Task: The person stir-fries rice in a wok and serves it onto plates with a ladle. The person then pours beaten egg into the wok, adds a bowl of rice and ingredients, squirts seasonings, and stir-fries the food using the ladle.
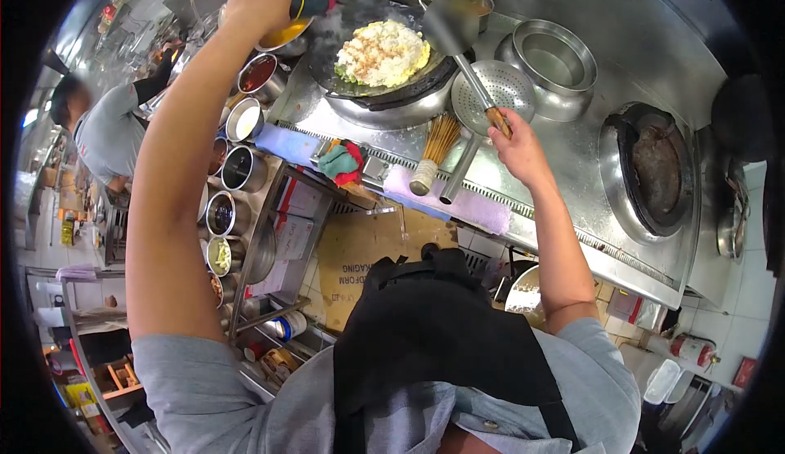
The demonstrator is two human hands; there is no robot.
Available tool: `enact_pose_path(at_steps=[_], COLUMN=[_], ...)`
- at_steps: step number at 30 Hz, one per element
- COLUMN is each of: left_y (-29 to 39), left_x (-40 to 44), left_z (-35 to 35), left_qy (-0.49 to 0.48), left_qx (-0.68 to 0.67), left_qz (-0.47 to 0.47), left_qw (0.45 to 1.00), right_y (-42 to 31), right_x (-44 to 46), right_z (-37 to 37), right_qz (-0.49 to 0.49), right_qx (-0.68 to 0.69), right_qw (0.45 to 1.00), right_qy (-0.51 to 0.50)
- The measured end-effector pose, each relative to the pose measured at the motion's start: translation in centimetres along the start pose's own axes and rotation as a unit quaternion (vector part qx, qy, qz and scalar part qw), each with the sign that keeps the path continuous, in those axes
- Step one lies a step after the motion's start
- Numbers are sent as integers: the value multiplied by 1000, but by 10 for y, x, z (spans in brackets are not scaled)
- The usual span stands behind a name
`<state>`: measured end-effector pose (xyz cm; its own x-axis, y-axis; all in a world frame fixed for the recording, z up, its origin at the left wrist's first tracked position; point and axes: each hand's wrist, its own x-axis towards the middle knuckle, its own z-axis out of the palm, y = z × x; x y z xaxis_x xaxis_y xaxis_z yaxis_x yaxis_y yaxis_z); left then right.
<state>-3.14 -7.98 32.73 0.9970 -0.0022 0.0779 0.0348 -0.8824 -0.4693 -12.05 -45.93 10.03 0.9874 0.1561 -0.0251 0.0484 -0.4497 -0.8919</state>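
Observation:
My left hand (260, 6) is closed around a dark bottle (311, 4) with a yellow band and a reddish tip, tilted sideways near the wok's far left edge. Steam rises around it. In the dark wok (437, 76) lies a mound of white rice (384, 51) with yellow egg and a brownish patch on top. My right hand (520, 150) grips the wooden end of a long ladle (476, 80). The ladle's blurred bowl hangs to the right of the rice. Under that handle a perforated strainer (517, 86) rests on the steel stove.
A bamboo brush (436, 147) and folded cloths (340, 164) lie along the stove's front. Several seasoning pots (244, 120) line the left side. A water pot (564, 57) and a second wok (654, 168) stand to the right. A co-worker (114, 131) is at far left.

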Motion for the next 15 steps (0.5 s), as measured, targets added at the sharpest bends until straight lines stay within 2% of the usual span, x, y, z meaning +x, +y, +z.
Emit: enact_pose_path(at_steps=[1, 2, 6, 8, 10, 12, 14, 15], left_y=[-1, 3, 21, 26, 37, 37, 36, 36], left_x=[0, 0, -6, -8, -22, -27, -28, -29], left_z=[-7, -10, -11, -32, -52, -54, -46, -43], left_qy=[15, -18, -35, -39, -50, -58, -47, -51], left_qx=[4, 8, 41, 3, 10, 22, 28, 25], left_qz=[2, 12, 49, -10, -28, -50, 36, 33], left_qw=[1000, 1000, 997, 999, 998, 997, 998, 998], right_y=[-1, -2, -5, -7, -14, -6, -8, -10], right_x=[3, 5, 13, 18, 19, 25, 27, 28], right_z=[0, -1, -1, 1, 0, 3, 6, 6], right_qz=[-17, -18, -27, -40, 15, -10, -33, -23], right_qx=[-1, -3, 20, 28, 3, 6, 12, 26], right_qw=[1000, 1000, 999, 999, 1000, 1000, 999, 999], right_qy=[4, 1, -19, -17, -23, -15, -6, -13])
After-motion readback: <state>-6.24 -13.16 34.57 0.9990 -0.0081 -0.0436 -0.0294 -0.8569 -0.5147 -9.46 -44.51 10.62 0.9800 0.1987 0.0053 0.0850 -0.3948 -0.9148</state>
